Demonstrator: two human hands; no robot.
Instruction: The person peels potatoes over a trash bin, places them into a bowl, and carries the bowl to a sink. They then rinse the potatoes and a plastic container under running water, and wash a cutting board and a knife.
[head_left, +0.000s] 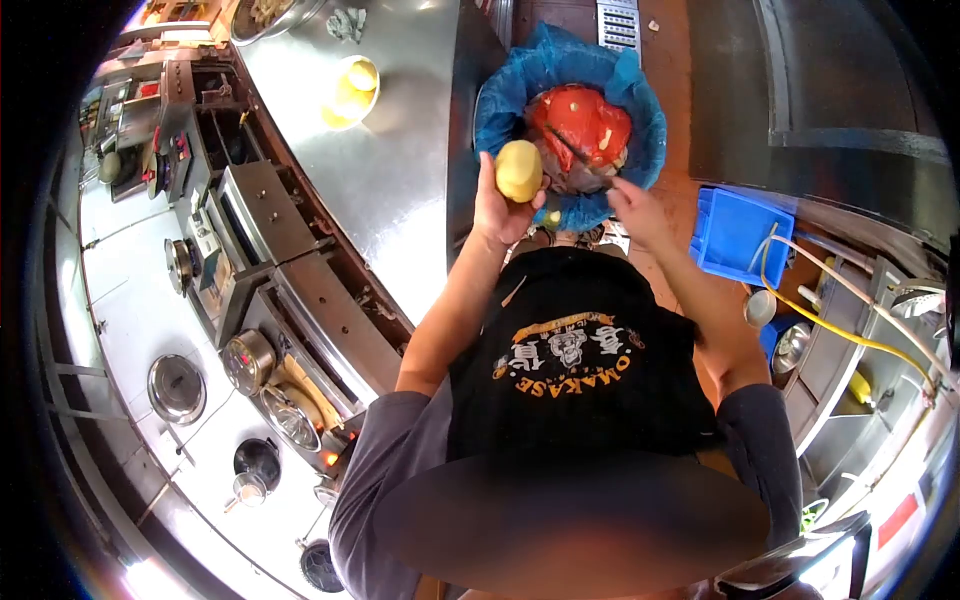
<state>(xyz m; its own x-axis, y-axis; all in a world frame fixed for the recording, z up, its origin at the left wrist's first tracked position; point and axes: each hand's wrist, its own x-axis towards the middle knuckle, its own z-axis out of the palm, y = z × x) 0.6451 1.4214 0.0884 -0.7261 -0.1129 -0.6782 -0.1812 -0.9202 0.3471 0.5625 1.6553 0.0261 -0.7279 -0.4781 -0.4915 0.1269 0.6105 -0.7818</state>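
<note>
A yellow, peeled potato (519, 171) rests in my left hand (497, 213), its fingers and thumb wrapped around the underside. My right hand (634, 207) is closed on the handle end of a slim, dark knife-like tool (568, 146); blur hides its exact kind. The tool points up and left, apart from the potato. Beneath both hands stands a bin lined with a blue plastic bag (646, 110). Inside the bin lie a red plastic bag (585, 118) and pale scraps.
On the steel counter (408, 130) at left stands a bowl of yellow potatoes (352, 90), with a crumpled cloth (346, 24) behind it. A blue crate (741, 235) sits on the floor to the right, near a yellow hose (845, 340). Stove units (330, 305) line the left.
</note>
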